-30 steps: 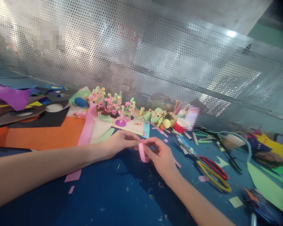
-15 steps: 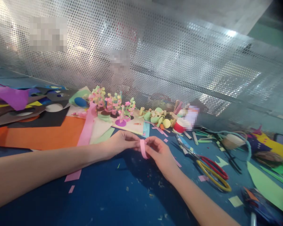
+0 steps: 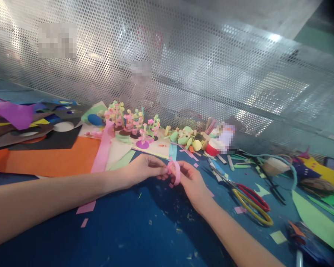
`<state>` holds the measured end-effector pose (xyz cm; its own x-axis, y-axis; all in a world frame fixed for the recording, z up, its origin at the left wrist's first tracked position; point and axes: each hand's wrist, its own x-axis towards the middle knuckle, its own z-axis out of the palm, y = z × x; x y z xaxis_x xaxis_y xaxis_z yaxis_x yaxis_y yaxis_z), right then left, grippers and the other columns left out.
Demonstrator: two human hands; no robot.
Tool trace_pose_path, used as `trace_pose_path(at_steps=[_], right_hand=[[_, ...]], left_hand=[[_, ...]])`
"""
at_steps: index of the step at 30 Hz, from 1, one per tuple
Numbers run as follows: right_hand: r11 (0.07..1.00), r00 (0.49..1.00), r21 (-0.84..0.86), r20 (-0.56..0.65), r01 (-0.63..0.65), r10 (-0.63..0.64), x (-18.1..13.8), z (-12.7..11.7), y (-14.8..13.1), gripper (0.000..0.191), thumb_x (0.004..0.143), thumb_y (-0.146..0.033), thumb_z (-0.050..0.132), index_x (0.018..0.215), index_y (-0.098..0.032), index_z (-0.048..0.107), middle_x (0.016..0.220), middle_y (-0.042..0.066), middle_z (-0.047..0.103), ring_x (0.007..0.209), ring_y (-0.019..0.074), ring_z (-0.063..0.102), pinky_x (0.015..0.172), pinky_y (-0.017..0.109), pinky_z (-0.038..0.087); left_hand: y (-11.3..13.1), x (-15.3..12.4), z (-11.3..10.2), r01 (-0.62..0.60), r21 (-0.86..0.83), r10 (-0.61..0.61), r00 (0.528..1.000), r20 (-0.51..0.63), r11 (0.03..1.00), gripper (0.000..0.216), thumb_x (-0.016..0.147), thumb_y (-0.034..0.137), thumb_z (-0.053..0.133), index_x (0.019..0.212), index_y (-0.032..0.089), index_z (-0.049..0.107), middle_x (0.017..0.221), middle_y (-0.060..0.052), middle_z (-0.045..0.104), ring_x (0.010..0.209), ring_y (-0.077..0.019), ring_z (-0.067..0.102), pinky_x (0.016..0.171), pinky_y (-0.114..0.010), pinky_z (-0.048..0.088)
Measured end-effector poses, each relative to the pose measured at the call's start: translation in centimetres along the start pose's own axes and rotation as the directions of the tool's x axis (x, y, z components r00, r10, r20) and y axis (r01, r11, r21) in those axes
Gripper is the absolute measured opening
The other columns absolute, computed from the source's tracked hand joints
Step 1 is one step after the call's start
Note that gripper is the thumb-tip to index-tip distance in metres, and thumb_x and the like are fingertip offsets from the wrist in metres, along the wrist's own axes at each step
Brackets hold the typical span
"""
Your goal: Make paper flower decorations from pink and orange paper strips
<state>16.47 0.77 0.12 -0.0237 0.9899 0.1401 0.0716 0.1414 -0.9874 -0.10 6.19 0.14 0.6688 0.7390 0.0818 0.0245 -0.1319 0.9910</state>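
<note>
Head view: pink strip has shifted up and right since a second ago, and the hands have closed in. It hung as a loose curl under the right thumb then; now it stands as a tighter, nearly closed ring between the fingertips, so the curling looks further along. Left hand is narrow, thumb and forefinger pinching the ring's near end. Right hand has its fingers curled round the ring's far side, holding it just above the desk. Arms have barely moved.

Counts:
- one ring
- two hands
- one long pink band lying over one orange sheet
- one scissors, with red and yellow loops, right of the hands
- about four small paper figures behind, too blurred to be sure
- at least four pink scraps on the desk
- one mesh screen at the back
</note>
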Motion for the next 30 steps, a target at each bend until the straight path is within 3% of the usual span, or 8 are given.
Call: trace_pose_path(at_steps=[5, 8, 12, 21, 25, 30], right_hand=[[0.981, 0.987, -0.147, -0.078, 0.126, -0.139, 0.0, 0.0, -0.1, 0.014, 0.071, -0.027, 0.065, 0.076, -0.022, 0.054, 0.070, -0.003, 0.059, 0.059, 0.0129, 0.056, 0.051, 0.024, 0.048], [0.926, 0.967, -0.315, -0.071, 0.210, -0.243, 0.0, -0.3, 0.1, 0.005, 0.073, -0.022, 0.063, 0.078, -0.021, 0.061, 0.078, 0.000, 0.058, 0.067, 0.0143, 0.057, 0.056, 0.025, 0.049], [0.866, 0.943, -0.411, -0.038, 0.286, -0.330, 0.2, -0.6, 0.4, 0.010, 0.073, -0.020, 0.062, 0.080, -0.022, 0.068, 0.086, 0.002, 0.057, 0.076, 0.0155, 0.058, 0.063, 0.026, 0.050], [0.869, 0.960, -0.429, -0.008, 0.248, -0.279, 0.2, -0.7, 0.0, 0.017, 0.073, -0.016, 0.059, 0.085, -0.022, 0.068, 0.089, 0.003, 0.059, 0.079, 0.0168, 0.057, 0.068, 0.028, 0.050], [0.909, 0.978, -0.377, -0.032, 0.181, -0.208, 0.2, -0.4, -0.1, 0.009, 0.072, -0.022, 0.061, 0.079, -0.020, 0.066, 0.085, 0.004, 0.061, 0.078, 0.0182, 0.058, 0.072, 0.031, 0.049], [0.958, 0.996, -0.278, -0.031, 0.072, -0.084, 0.1, -0.3, -0.7, 0.013, 0.073, -0.031, 0.061, 0.078, -0.019, 0.062, 0.079, 0.003, 0.064, 0.076, 0.0188, 0.059, 0.072, 0.032, 0.047]], left_hand=[[-0.1, -0.1, 0.0, 0.009, 0.030, -0.009, 1.000, 0.009, 1.000, 0.020, 0.074, 0.033, 0.060, 0.077, 0.014, 0.067, 0.071, -0.002, 0.067, 0.067, -0.0117, 0.060, 0.065, -0.022, 0.046], [0.0, -0.2, 0.0, 0.006, 0.043, -0.006, 1.000, 0.021, 0.999, 0.020, 0.075, 0.032, 0.059, 0.076, 0.014, 0.067, 0.071, -0.002, 0.067, 0.067, -0.0118, 0.061, 0.064, -0.021, 0.046], [-0.2, 0.0, 0.0, -0.013, 0.052, 0.012, 1.000, 0.011, 0.999, 0.016, 0.075, 0.028, 0.059, 0.075, 0.014, 0.066, 0.070, -0.001, 0.066, 0.067, -0.0114, 0.061, 0.064, -0.020, 0.046], [-0.6, 0.2, 0.0, -0.073, 0.098, 0.078, 0.996, -0.047, 0.992, 0.013, 0.075, 0.027, 0.059, 0.079, 0.016, 0.065, 0.078, -0.001, 0.067, 0.075, -0.0131, 0.061, 0.075, -0.024, 0.046], [-0.6, 0.1, 0.0, -0.075, 0.116, 0.086, 0.992, -0.094, 0.990, 0.015, 0.075, 0.030, 0.059, 0.078, 0.016, 0.064, 0.078, -0.001, 0.066, 0.077, -0.0140, 0.061, 0.076, -0.026, 0.046], [-0.5, 0.1, 0.0, -0.091, 0.145, 0.107, 0.989, -0.106, 0.985, 0.016, 0.076, 0.031, 0.058, 0.077, 0.016, 0.064, 0.076, -0.001, 0.066, 0.074, -0.0135, 0.061, 0.073, -0.025, 0.046]])
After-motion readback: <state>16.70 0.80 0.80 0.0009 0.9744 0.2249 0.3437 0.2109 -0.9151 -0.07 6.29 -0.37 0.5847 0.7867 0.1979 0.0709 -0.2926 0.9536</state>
